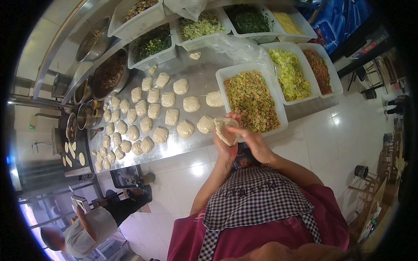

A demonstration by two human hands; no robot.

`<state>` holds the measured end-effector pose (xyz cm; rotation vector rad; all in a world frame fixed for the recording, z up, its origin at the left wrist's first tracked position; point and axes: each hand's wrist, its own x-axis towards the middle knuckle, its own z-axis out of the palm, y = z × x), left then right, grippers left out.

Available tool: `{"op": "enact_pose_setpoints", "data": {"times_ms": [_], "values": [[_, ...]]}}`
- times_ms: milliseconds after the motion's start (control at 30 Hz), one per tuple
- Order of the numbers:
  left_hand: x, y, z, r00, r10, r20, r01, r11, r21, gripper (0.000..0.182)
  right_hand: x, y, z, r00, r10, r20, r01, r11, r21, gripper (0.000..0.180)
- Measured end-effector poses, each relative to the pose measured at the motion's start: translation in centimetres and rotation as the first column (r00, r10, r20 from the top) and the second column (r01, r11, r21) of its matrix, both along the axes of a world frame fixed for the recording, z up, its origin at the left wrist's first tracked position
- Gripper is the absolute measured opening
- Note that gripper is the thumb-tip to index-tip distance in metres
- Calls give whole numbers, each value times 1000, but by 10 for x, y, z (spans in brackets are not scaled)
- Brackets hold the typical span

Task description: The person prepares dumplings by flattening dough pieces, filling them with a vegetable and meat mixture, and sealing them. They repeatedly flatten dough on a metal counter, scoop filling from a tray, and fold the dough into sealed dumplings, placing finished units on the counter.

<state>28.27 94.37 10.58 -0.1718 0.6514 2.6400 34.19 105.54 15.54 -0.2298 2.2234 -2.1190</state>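
A flattened piece of dough point(227, 130) lies cupped in my left hand point(225, 151), just in front of the steel table's edge. Fingertips show behind the dough's far rim. From the right, my right hand point(258, 143) reaches over with an extended finger touching the dough's inner side; its other fingers are partly hidden. Beside both hands stands a white plastic tub point(284, 125) of chopped filling point(251, 98), brown and green. Left of the dough sits a smooth dough ball point(206, 124). Several more dough pieces point(168, 99) spread in rows across the steel table point(202, 70).
Tubs of yellow-green chopped vegetable point(290, 75), red-green filling point(318, 70) and dark greens point(249, 23) line the table. Clear plastic film point(241, 49) drapes between tubs. Metal bowls point(109, 73) and a griddle with dough strips point(73, 156) lie left. A person point(89, 225) stands lower left.
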Motion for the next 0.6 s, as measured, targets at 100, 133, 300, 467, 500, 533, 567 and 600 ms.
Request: {"op": "enact_pose_setpoints", "data": {"times_ms": [100, 133, 300, 467, 500, 533, 567, 600], "values": [[-5, -1, 1, 997, 74, -13, -75, 996, -45, 49, 0, 4, -4, 930, -283, 234, 353, 861, -365, 45], [-5, -1, 2, 995, 87, 40, -86, 996, -36, 50, 3, 1, -5, 938, -336, 84, 347, 911, -225, 46], [-11, 4, 0, 992, -42, 122, 12, 972, 233, 51, 3, 0, -5, 945, 151, -289, 61, 787, 613, 47], [-18, 8, -1, 1000, 15, 0, -15, 999, 40, 52, -2, 18, -1, 992, -101, -72, 97, 994, -57, 51], [-18, 10, 0, 986, -26, -163, -8, 978, -207, 51, -3, 20, -2, 973, -189, 131, 213, 956, -203, 52], [-15, 11, 3, 960, -118, -253, -23, 870, -493, 51, -7, 19, -4, 918, -263, 297, 361, 866, -347, 53], [-13, 12, 5, 937, -225, -267, -50, 671, -740, 50, -8, 19, -5, 877, -256, 406, 443, 756, -482, 53], [-10, 17, 7, 830, -374, -413, -158, 552, -819, 51, -15, 24, -9, 796, -182, 577, 529, 673, -518, 58]]}}
